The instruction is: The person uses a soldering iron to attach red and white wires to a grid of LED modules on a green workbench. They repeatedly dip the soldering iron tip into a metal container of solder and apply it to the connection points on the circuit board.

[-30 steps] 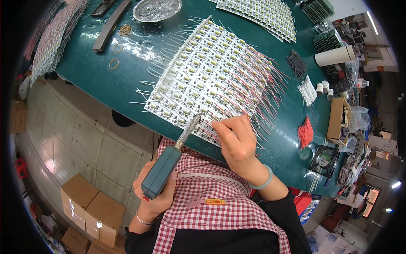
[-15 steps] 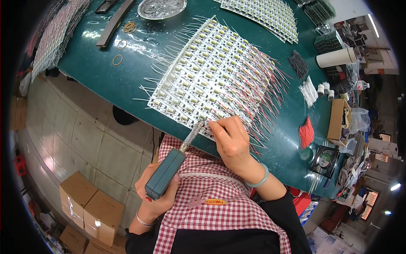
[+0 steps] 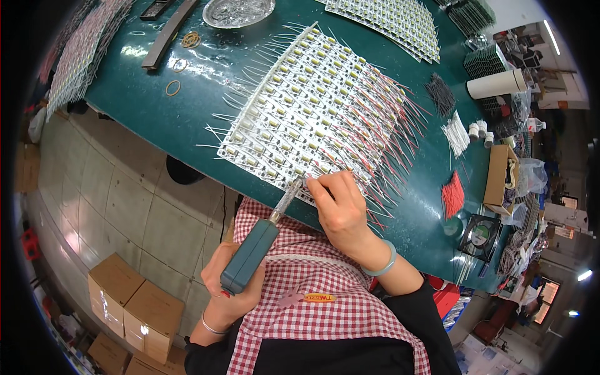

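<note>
My left hand [image 3: 232,281] is wrapped round the green handle of a soldering gun [image 3: 250,256]. Its metal barrel slants up and right, with the tip at the near edge of a white circuit board panel [image 3: 275,128]. Rows of small yellow-topped parts cover this panel. White wires stick out along its left side, and red and white wires [image 3: 390,140] fan out on its right. Beside the iron's tip, my right hand [image 3: 344,209] pinches thumb and fingers together low over the panel; what lies between the fingertips is too small to make out.
Loose black wires [image 3: 441,95], white wires [image 3: 457,134] and red wires [image 3: 452,197] lie in bundles to the right, near a cardboard box [image 3: 500,178] and a small fan [image 3: 480,237]. Farther off are more panels [image 3: 390,22], a metal dish [image 3: 239,24] and rubber bands [image 3: 190,40].
My left hand and the soldering gun have shifted slightly up and right. My right hand has barely moved, its fingertips still beside the iron's tip.
</note>
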`<state>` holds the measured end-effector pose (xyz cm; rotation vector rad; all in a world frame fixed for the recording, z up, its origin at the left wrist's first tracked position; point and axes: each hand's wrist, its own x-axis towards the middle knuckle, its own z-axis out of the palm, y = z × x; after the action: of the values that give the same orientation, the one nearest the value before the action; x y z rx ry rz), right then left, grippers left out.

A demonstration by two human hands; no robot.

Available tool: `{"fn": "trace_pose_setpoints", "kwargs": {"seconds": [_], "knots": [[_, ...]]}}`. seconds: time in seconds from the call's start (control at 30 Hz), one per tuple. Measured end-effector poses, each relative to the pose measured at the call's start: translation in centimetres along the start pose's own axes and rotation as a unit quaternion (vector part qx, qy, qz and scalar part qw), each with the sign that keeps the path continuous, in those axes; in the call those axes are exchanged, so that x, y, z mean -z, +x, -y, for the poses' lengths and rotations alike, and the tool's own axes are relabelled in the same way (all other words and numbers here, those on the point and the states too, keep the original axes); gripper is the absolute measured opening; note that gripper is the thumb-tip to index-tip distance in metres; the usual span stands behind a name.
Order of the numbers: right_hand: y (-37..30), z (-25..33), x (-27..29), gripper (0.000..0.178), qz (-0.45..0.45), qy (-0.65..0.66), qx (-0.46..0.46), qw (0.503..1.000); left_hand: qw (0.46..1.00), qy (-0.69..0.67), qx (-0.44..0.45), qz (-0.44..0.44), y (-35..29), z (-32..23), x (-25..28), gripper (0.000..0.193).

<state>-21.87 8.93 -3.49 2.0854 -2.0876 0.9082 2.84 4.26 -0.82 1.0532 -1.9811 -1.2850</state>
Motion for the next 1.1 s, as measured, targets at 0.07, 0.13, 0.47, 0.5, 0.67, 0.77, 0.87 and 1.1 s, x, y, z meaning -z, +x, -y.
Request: {"fn": "trace_pose_setpoints", "kwargs": {"seconds": [0.07, 0.13, 0.47, 0.5, 0.67, 0.77, 0.87, 1.1], "knots": [[0.0, 0.1, 0.0, 0.036, 0.001, 0.002, 0.001, 1.0, 1.0, 0.002, -0.017, -0.023, -0.2, -0.1, -0.2, 0.017], [-0.1, 0.1, 0.0, 0.035, 0.003, 0.005, -0.001, 1.0, 0.999, 0.008, -0.031, -0.032, -0.2, -0.2, -0.2, 0.018], [-0.1, 0.1, 0.0, 0.035, 0.005, 0.039, -0.028, 0.999, 0.999, 0.017, -0.024, -0.024, -0.4, -0.2, 0.6, 0.023], [-0.1, 0.0, 0.1, 0.036, 0.003, 0.053, -0.035, 0.998, 0.999, 0.015, -0.023, -0.024, -0.3, -0.3, 0.6, 0.023], [0.1, 0.1, 1.4, 0.041, -0.032, 0.067, -0.061, 0.995, 0.999, -0.013, 0.032, -0.036, -1.1, 0.3, 0.7, 0.021], [0.6, 0.8, 2.4, 0.043, -0.047, 0.04, -0.067, 0.996, 0.998, -0.022, 0.046, -0.047, -1.1, 0.0, 0.7, 0.02], [0.7, 1.3, 2.7, 0.044, -0.043, 0.04, -0.056, 0.997, 0.998, -0.013, 0.02, -0.053, -1.1, 0.1, 0.6, 0.019], [-0.5, 1.8, 0.7, 0.041, -0.035, 0.032, -0.048, 0.998, 0.998, -0.008, -0.006, -0.069, -1.3, 0.2, 0.6, 0.019]]}}
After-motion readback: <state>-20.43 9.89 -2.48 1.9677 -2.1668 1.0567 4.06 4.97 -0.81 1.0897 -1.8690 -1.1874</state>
